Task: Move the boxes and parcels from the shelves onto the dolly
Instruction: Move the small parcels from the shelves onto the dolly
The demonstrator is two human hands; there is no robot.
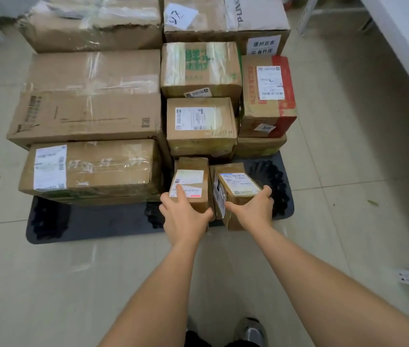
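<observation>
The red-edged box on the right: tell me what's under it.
The red-edged box sits on a plain brown box, which rests on the dark dolly. Most of that lower box is covered; only its front face shows.

Matt brown cardboard boxes [90, 116], glossy tape, dark plastic dolly [93, 226]

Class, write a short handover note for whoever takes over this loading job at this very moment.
Left hand grips a small labelled box; right hand has its grip on the tilted small box beside it. Both sit at the dolly's near edge.
Done: many cartons already stacked on the dolly.
Left: settle these two. The shelves are out of view, so check them for more.
</observation>
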